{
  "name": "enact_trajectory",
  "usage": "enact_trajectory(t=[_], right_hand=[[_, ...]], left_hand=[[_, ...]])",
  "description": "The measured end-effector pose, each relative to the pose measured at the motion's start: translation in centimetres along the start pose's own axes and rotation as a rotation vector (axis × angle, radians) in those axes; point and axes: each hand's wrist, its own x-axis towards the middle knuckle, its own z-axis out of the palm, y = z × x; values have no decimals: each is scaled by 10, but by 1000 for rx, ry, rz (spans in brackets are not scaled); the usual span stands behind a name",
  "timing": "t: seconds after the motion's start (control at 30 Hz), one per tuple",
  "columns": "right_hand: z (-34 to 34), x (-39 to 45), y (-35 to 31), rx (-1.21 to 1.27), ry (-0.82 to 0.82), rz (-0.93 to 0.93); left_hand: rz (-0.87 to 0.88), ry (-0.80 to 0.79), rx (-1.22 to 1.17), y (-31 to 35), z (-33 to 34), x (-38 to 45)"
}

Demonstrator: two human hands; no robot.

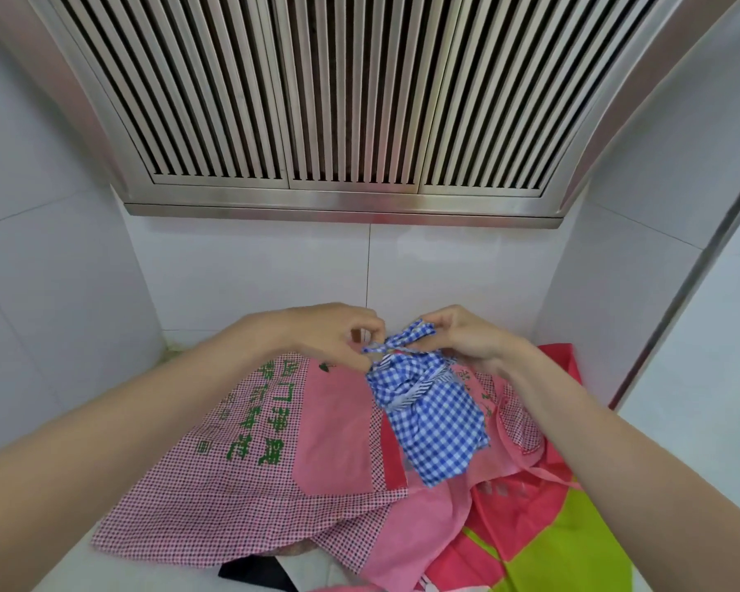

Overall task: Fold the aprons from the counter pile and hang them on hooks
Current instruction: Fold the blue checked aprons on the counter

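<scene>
Left hand point(334, 335) fingers point(362, 331) curled, pinching one end of blue-and-white checked fabric tie point(391, 341); right hand point(466, 335) fingers pinching its other end. Below, folded blue-and-white gingham apron bundle point(432, 416), bound by tie, atop pile of pink checked aprons point(274, 455) near back of white counter point(73, 566). Red and lime-green fabric point(560, 544) at right edge.

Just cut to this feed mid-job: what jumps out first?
Dead centre, both hands work the ties of a folded blue checked apron: the left hand and right hand each pinch a strap at the knot. Beneath it lies a spread pink checked apron with green lettering, and a slatted steel range hood fills the top.
</scene>
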Motion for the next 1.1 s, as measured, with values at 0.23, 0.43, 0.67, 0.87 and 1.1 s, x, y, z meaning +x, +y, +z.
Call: enact_trajectory(t=[0.23, 0.43, 0.67, 0.87, 1.1], right_hand=[[-15, -1, -2, 165, 69, -20], [-7, 10, 11, 210, 303, 48], [2, 16, 13, 225, 491, 140], [-2, 14, 1, 466, 513, 158], [2, 21, -14, 588, 559, -44]], left_hand=[[22, 261, 185, 0, -3, 18], [-124, 411, 184, -3, 10, 30], [-171, 600, -406, 25, 45, 43], [-152, 712, -210, 6, 63, 26], [-247, 667, -534, -1, 45, 27]])
